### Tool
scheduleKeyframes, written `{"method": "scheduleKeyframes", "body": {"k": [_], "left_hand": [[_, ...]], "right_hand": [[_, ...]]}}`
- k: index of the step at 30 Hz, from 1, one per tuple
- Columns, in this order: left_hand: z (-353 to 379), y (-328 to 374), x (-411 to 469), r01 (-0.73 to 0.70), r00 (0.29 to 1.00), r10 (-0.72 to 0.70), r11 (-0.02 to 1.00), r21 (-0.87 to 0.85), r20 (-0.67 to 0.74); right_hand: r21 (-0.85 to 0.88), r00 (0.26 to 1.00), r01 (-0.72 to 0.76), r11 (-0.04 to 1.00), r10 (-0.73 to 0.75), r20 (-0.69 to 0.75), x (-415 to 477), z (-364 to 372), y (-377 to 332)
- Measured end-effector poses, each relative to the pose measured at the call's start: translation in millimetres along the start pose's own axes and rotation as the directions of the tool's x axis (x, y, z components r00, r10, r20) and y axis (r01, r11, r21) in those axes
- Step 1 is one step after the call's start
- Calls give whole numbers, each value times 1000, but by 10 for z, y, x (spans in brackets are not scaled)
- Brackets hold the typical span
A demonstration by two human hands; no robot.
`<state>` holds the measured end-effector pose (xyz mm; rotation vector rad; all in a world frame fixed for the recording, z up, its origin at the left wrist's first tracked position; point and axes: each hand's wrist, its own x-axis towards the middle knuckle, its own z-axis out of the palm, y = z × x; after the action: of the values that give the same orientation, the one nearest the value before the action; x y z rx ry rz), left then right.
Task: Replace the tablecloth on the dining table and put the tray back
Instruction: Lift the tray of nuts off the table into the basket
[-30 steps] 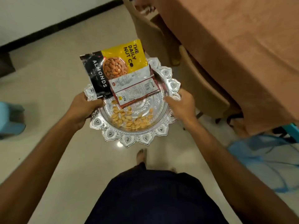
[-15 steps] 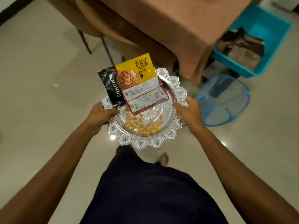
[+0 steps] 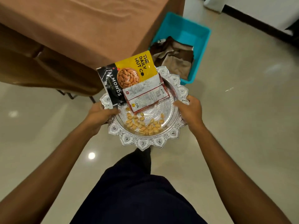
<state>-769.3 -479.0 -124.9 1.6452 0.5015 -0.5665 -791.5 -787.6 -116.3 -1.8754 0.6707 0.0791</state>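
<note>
Head view: left grip (image 3: 103,115) and right grip (image 3: 190,109) clasp the tray (image 3: 142,143) by opposite rims, the cloth-covered counter (image 3: 80,29) lying far and left, nearer the left grip.

Glossy cream floor (image 3: 242,120), turquoise bin (image 3: 201,38), white wall (image 3: 275,7) above black skirting (image 3: 258,21).

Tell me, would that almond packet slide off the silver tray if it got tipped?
Probably, yes. The almond packet looks glossy and overhangs the far rim of the shiny silver tray, so a tilt away might slide it off. It seems flat and flexible, likely light and floppy when lifted.
</note>
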Motion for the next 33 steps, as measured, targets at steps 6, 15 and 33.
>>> {"method": "scheduleKeyframes", "body": {"k": [6, 15, 33], "left_hand": [[949, 408, 500, 60, 997, -62, 997, -53, -37], [2200, 1009, 1044, 46, 975, -79, 986, -161, -205], [4536, 1986, 2160, 67, 845, -283, 898, -434, -455]], "right_hand": [[-50, 999, -9, 999, 12, 41, 1039, -696, -88], [-148, 969, 156, 977, -123, 212, 2635, -1444, -335], [-279, 858, 342, 897, -177, 482, 5425, -2528, -891]]}}
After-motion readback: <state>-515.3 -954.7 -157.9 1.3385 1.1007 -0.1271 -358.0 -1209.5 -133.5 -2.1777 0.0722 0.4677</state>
